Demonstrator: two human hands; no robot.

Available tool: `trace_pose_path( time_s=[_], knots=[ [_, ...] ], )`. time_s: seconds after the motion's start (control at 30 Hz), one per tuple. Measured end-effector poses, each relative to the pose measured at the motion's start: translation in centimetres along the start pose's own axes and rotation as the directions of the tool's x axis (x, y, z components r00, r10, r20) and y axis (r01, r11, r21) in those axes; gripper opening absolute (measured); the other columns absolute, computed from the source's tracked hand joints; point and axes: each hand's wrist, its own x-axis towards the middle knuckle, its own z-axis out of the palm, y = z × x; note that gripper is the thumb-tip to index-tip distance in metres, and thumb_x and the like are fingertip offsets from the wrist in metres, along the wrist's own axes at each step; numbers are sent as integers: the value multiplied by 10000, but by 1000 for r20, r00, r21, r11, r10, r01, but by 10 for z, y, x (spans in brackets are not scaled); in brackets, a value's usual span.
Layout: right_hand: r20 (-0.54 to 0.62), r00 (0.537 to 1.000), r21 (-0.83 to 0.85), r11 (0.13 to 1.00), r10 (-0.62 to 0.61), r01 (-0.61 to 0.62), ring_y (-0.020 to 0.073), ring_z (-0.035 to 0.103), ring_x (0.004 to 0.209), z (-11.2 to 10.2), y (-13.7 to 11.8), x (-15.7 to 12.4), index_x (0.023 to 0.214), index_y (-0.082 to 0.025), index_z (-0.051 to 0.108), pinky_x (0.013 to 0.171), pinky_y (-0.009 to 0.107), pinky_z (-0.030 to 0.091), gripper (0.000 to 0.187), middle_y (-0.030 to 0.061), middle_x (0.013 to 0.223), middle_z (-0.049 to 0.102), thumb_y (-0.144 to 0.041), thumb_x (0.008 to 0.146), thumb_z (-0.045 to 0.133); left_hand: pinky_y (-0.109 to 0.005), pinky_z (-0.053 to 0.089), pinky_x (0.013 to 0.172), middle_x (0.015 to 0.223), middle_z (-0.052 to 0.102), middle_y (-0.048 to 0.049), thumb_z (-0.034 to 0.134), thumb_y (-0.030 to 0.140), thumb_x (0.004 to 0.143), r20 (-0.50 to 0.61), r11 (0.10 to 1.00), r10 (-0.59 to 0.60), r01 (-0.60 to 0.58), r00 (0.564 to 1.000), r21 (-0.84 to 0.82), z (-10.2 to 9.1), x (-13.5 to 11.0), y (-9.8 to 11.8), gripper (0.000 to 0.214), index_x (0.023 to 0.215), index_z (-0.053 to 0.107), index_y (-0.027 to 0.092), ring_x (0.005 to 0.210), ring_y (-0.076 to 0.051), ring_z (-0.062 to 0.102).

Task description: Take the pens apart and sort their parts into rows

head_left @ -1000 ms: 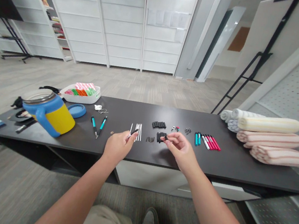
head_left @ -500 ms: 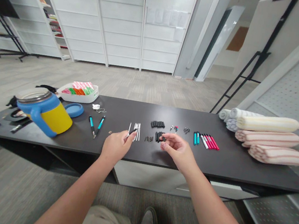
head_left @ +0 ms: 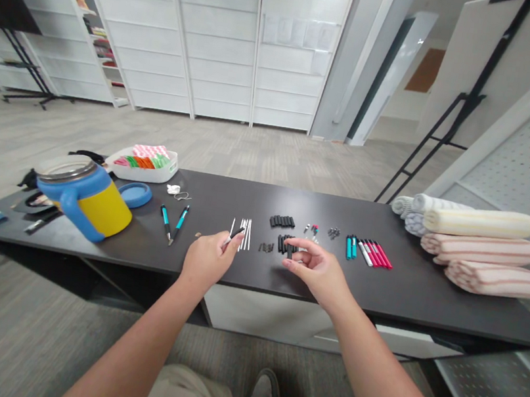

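My left hand (head_left: 209, 255) is closed on a thin pen part (head_left: 236, 232) with a dark end, its rest hidden by the fingers. Between the thumb and fingertips of my right hand (head_left: 317, 265) is a short black pen grip (head_left: 289, 251). Beside the left hand lie white pen refills (head_left: 246, 235). Close to the right hand are two groups of black grips, an upper row (head_left: 282, 221) and a lower one (head_left: 282, 243), with small springs (head_left: 266, 248) left of them. Teal barrels (head_left: 351, 247) and white and pink barrels (head_left: 381, 254) lie farther right.
Two teal-and-black pens (head_left: 166, 223) lie left, near a blue-yellow mug (head_left: 95, 203), its blue lid (head_left: 134, 195) and a white basket (head_left: 144, 172) of colourful packets. Tiny coloured parts (head_left: 313, 229) and grey tips (head_left: 334, 233) sit behind. Rolled towels (head_left: 481, 247) are stacked at the right.
My right hand has pulled slightly back from the lower row of black grips with one grip in its fingers. The left hand keeps its hold, and the view has shifted a little.
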Motion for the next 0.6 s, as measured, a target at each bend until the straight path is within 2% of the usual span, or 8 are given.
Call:
trace_pose_path(
  time_s=[0.07, 0.13, 0.23, 0.3, 0.37, 0.43, 0.5, 0.6],
  knots=[
    [-17, 997, -103, 992, -70, 68, 124, 533, 618, 1, -2, 0, 1191, -203, 695, 592, 270, 430, 499, -24, 733, 606, -430, 772, 843, -308, 177, 610, 579, 553, -17, 379, 576, 1044, -4, 1000, -7, 7, 1000, -2, 0, 0, 0, 555, 636, 448, 205, 574, -166, 491],
    [-33, 980, -314, 933, -195, 175, 148, 574, 655, 1, -11, 3, 1170, -221, 716, 649, 301, 475, 430, 5, 800, 652, -433, 809, 813, -310, 174, 609, 579, 556, -20, 382, 572, 1044, -10, 1000, -18, 18, 1000, -6, 0, 0, 0, 557, 632, 451, 205, 576, -168, 495],
    [44, 915, -640, 692, -402, 335, 200, 646, 805, -4, -31, 20, 1205, -255, 723, 811, 359, 514, 387, 51, 977, 724, -414, 857, 782, -313, 171, 608, 583, 567, -28, 387, 570, 1041, -7, 1000, -21, 21, 1000, -8, -1, 1, 1, 560, 626, 470, 205, 579, -169, 503],
    [156, 882, -757, 519, -445, 396, 243, 666, 951, -9, -45, 42, 1187, -257, 727, 898, 387, 503, 349, 68, 1080, 747, -387, 868, 780, -315, 169, 607, 584, 570, -34, 386, 573, 1039, 0, 1000, -22, 22, 1000, -9, -1, 1, 1, 563, 626, 488, 204, 577, -170, 504],
    [313, 869, -812, 366, -383, 454, 270, 656, 1039, -12, -55, 71, 1080, -253, 754, 970, 406, 468, 256, 65, 1095, 763, -361, 853, 802, -314, 168, 604, 581, 567, -36, 380, 578, 1038, 0, 999, -32, 32, 999, -19, -2, 1, 1, 569, 626, 498, 204, 572, -169, 501],
    [403, 879, -841, 274, -256, 466, 280, 646, 1037, -12, -58, 101, 1034, -252, 766, 941, 388, 469, 256, 56, 1055, 776, -345, 809, 844, -312, 167, 599, 574, 559, -35, 377, 583, 1035, -5, 998, -50, 50, 999, -35, -3, 1, 1, 572, 623, 496, 205, 566, -166, 495],
    [465, 876, -847, 223, -125, 482, 285, 627, 1053, -8, -56, 128, 1014, -260, 774, 904, 365, 466, 269, 48, 1048, 781, -348, 778, 869, -310, 168, 597, 566, 549, -31, 376, 588, 1032, -6, 997, -66, 65, 998, -46, -4, 1, 1, 573, 620, 485, 206, 559, -164, 486],
    [502, 865, -847, 198, -7, 494, 277, 617, 1057, -2, -46, 154, 996, -276, 783, 855, 331, 457, 267, 41, 1012, 783, -354, 758, 878, -307, 172, 597, 566, 543, -27, 369, 596, 1032, -3, 997, -63, 62, 998, -51, -4, 1, 2, 576, 621, 469, 206, 560, -161, 484]
  ],
)
